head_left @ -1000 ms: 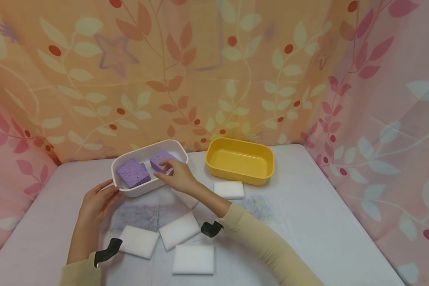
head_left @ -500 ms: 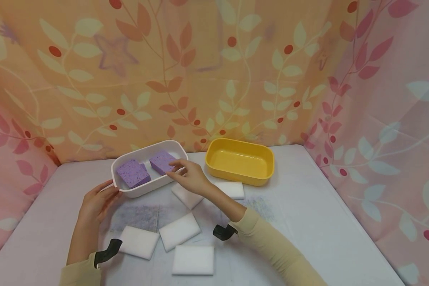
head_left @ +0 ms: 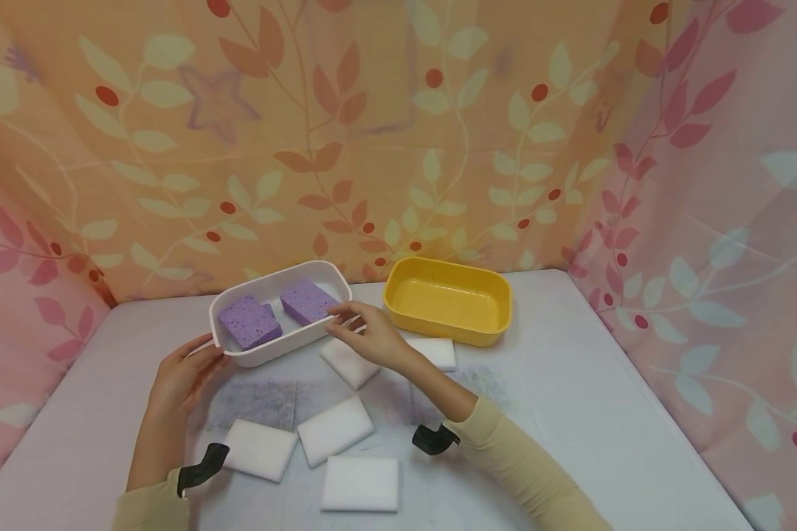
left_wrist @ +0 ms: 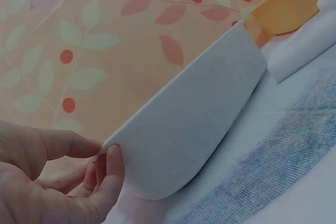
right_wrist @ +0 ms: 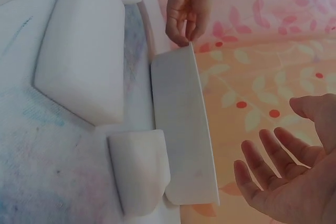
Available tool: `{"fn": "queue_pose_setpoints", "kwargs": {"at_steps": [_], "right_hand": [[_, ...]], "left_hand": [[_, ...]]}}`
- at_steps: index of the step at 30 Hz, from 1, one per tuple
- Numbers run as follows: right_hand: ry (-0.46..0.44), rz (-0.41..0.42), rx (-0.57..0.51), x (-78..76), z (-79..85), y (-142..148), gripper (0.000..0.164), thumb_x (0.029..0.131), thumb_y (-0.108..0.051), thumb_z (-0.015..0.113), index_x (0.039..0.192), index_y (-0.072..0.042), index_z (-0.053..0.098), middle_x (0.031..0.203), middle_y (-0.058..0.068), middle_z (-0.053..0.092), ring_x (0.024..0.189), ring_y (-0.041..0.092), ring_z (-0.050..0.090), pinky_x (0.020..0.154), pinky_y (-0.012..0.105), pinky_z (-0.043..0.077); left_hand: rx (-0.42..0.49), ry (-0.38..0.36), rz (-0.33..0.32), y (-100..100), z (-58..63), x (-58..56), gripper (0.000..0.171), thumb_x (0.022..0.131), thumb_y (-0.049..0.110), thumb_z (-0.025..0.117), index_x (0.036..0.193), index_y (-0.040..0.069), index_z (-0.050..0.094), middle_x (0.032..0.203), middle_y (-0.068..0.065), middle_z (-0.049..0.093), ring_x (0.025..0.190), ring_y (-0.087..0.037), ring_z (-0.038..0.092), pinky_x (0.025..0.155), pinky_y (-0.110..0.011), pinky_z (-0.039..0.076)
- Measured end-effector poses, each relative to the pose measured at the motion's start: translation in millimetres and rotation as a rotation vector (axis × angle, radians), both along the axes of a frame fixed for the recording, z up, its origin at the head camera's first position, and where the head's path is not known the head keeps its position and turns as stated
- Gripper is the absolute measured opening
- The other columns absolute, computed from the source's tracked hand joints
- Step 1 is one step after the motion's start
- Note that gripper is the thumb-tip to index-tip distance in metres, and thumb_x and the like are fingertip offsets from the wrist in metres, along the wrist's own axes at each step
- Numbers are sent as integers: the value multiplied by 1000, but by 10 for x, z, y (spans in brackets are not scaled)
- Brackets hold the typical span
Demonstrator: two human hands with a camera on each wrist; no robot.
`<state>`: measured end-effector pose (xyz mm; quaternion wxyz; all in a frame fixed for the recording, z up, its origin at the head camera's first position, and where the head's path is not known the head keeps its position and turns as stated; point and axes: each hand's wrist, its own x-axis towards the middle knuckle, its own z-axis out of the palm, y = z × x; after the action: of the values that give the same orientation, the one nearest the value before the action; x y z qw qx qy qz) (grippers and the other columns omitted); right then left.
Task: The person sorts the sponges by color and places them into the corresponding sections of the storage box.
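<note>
With thumb and fingers my left hand (head_left: 178, 372) pinches the left end rim of a white plastic tub (head_left: 292, 344); the left wrist view shows this hold on the tub wall (left_wrist: 184, 124). Inside lie purple sponges: one speckled sponge (head_left: 247, 318) rests over another at the left, and a single sponge (head_left: 308, 301) sits at the right. My right hand (head_left: 377, 335) hovers by the tub's right front corner. Nothing is between its loosely bent fingers, as the right wrist view of that hand (right_wrist: 294, 171) confirms.
A yellow tub (head_left: 448, 326) stands at the back right. Several white foam sponges, such as one (head_left: 360, 483) near the front and one (head_left: 435, 354) by the yellow tub, lie on the pale table (head_left: 571, 413). Patterned curtains (head_left: 372, 133) enclose the back and sides.
My right hand has drawn back to the right from over the right purple sponge, its fingers leaving the tub's interior. My left hand has stayed on the rim.
</note>
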<state>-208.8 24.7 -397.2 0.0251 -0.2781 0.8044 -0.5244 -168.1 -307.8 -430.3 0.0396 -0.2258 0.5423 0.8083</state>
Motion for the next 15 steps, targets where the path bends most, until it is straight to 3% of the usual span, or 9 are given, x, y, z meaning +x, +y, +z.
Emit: {"fn": "queue_pose_setpoints", "kwargs": {"at_steps": [5,15], "right_hand": [[-26,-7,1,21,-28,95,33,103,-19,70,129,2,69,113,16,74,98,24,70,87,28,60],[-70,-45,-12,55,-57,287,34,104,-20,68,132,0,68,118,16,73,100,24,68,87,27,58]], "left_hand": [[-42,-41,-1,10,15,-4,50,103,-1,62,149,15,47,89,13,69,80,-5,73,80,-19,62],[-30,-48,7,16,24,-5,56,103,-3,61,153,14,43,89,12,69,80,-5,74,81,-20,62]]}}
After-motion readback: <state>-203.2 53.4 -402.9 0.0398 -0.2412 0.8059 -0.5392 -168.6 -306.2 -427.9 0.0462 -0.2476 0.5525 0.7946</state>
